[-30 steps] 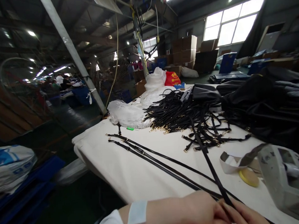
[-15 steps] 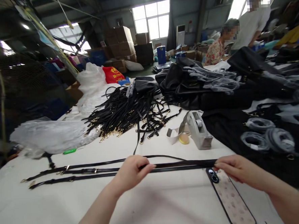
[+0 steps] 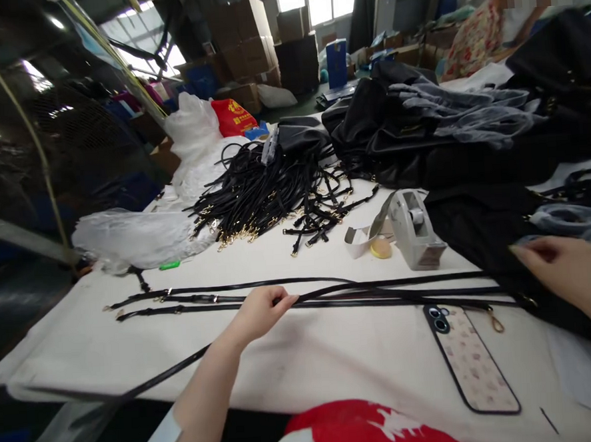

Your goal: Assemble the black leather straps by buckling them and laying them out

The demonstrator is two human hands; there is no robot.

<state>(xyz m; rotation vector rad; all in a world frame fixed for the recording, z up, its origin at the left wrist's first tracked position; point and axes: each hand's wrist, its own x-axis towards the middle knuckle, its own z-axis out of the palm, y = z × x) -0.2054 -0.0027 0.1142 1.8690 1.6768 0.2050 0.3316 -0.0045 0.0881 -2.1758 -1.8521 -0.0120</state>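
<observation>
Head view shows us a long black strap (image 3: 169, 372), pinched between thumb and curled fingers of our left hand (image 3: 261, 311), one length trailing down over the near edge of the surface (image 3: 133, 351) and another running rightward above it. We judge it light and limp, supple like thin leather or a coated imitation, a little slippery along its smooth face but hardly fragile; a pinch on the plain band, clear of any metal, should suit it best. Our right hand (image 3: 574, 280) is half curled at the right, near the black fabric (image 3: 470, 220); we cannot tell whether its fingertips meet or hold anything. Beside the left hand, similar slim straps (image 3: 195, 309) lie roughly parallel, with small shiny buckles, and a gold-toned clasp (image 3: 496, 322) sits by the patterned phone (image 3: 477, 363), a flat, hard, rounded rectangle. Farther off come the angular grey tape dispenser (image 3: 428, 256), a round yellowish roll (image 3: 380, 248) and a tangled heap of straps (image 3: 258, 190) bristling with metal hooks. Crinkled, translucent plastic (image 3: 136, 237) slumps to its left, filmy against the matt white covering.
</observation>
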